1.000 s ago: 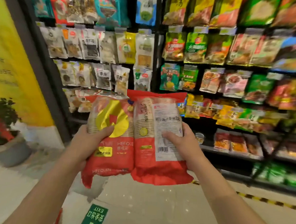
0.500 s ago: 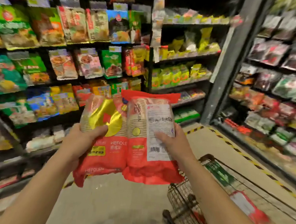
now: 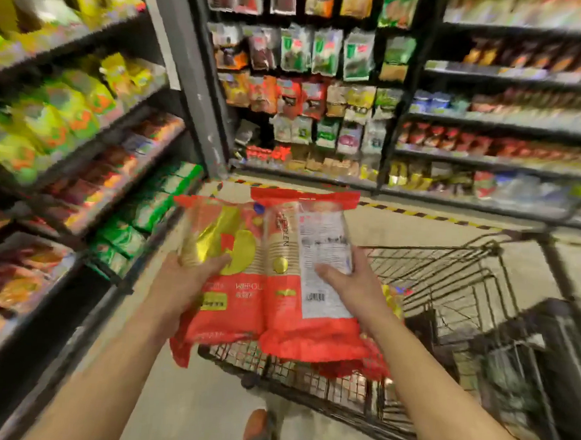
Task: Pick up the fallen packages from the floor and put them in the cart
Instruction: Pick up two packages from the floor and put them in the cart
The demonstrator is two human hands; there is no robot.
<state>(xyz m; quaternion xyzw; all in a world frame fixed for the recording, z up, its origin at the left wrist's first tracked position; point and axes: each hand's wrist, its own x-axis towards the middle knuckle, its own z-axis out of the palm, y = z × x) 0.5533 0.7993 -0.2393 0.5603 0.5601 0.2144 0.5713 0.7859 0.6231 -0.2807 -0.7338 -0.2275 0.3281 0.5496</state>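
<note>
Cart (image 3: pixel 448 284), wire basket, lay at about 4 o'clock from my hands, its near rim just under the packages; something yellow and red already sat inside, blurred. Two red packages held side by side over that rim: left package (image 3: pixel 225 267) with gold front, right package (image 3: pixel 313 272) label side up. My left hand (image 3: pixel 180 281) was closed round the left package's outer edge, thumb across its face. My right hand (image 3: pixel 356 285) was wrapped on the right package's outer edge, thumb on the label. Judged: light, crinkly film, slick; contents look like stacked rounds, probably brittle. Best held mid-body at the sides, not by the floppy seams.
</note>
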